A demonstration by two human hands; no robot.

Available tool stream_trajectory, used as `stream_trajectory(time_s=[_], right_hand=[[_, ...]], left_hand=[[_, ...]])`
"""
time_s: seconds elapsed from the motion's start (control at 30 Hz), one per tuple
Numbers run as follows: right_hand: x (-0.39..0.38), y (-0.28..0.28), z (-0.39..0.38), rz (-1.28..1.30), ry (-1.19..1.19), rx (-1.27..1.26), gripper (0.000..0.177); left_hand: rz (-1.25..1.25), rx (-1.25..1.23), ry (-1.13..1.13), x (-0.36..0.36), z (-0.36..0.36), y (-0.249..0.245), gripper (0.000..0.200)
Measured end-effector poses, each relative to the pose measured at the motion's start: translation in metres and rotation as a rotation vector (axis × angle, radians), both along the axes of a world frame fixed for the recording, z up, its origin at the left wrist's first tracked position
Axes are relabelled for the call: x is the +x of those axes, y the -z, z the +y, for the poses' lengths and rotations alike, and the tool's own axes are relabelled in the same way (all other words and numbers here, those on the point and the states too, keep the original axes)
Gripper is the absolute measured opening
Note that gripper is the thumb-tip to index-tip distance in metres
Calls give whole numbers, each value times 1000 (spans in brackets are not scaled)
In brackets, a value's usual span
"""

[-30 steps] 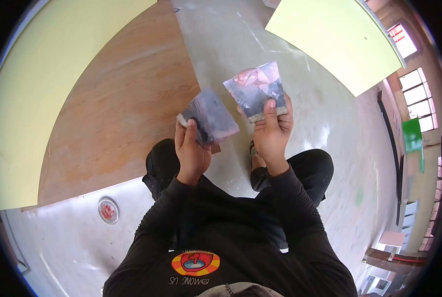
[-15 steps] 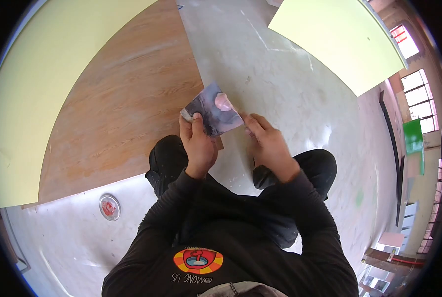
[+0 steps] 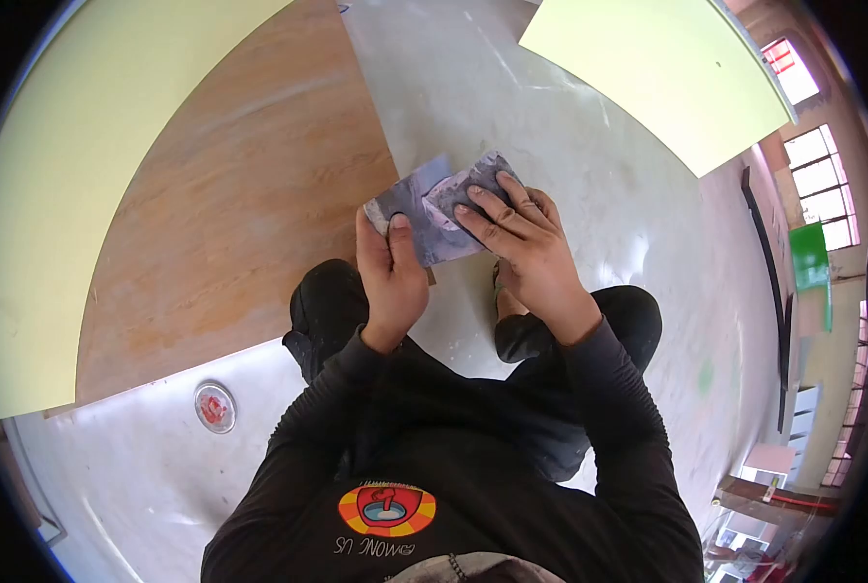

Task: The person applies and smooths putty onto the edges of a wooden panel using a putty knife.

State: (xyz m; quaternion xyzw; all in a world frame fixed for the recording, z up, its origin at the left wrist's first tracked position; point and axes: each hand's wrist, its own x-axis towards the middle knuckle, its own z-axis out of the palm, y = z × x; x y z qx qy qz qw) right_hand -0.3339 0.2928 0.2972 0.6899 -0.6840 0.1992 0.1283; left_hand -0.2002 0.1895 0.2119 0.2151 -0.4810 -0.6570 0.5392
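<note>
My left hand (image 3: 393, 282) grips the lower left edge of a flat, grey-stained plate (image 3: 410, 209), with the thumb on top. In my right hand (image 3: 541, 253) is a second dark grey flat piece (image 3: 475, 187), its fingers spread across the upper face. That piece lies over the right part of the plate. Pink paste (image 3: 441, 206) shows between the two, partly covered by the dark piece. Both hands are above the gap between my knees.
A wood-grained board (image 3: 220, 204) lies at the left beside a curved pale yellow panel (image 3: 35, 243). Another yellow panel (image 3: 662, 78) is at the upper right. A round dish with red paste (image 3: 215, 407) sits on the floor at the lower left.
My right hand has turned over, and the dark piece's broad face now shows over the pink paste. Earlier that paste lay uncovered on the plate. My left hand has kept its hold.
</note>
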Motion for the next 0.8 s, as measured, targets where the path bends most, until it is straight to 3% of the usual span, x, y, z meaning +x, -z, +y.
stream_trajectory(time_s=[0.07,0.1,0.13,0.17,0.3,0.37,0.4,0.47,0.5,0.57,0.77,0.8], right_hand=[[-8,-2,0,-96,-34,49,60],[-6,0,-1,-98,-36,51,60],[1,4,-1,-342,-77,14,62],[6,8,0,-584,-120,-23,64],[0,37,7,-501,-36,-26,68],[-11,53,17,-504,73,66,51],[-9,53,19,-506,73,68,51],[-8,52,16,-1072,303,-249,33],[-2,46,15,-1073,300,-249,33],[14,31,13,-1731,136,-547,24],[39,60,-4,-1911,235,-510,20],[38,67,-11,-1879,299,-562,20]], left_hand=[[36,22,16,-3,-4,-1,22],[167,257,117,-1,-5,-2,22],[295,493,221,0,-6,-2,22],[292,497,219,2,-5,-1,22],[411,465,207,3,-9,-5,23],[415,469,191,4,-12,-3,24],[358,372,136,3,-14,-1,25],[313,268,65,-1,-21,6,26],[221,211,-5,-2,-24,13,26],[129,155,-68,-4,-23,16,27],[11,-52,-132,-5,-5,-1,23],[-129,-163,-141,-3,-4,-1,22]])
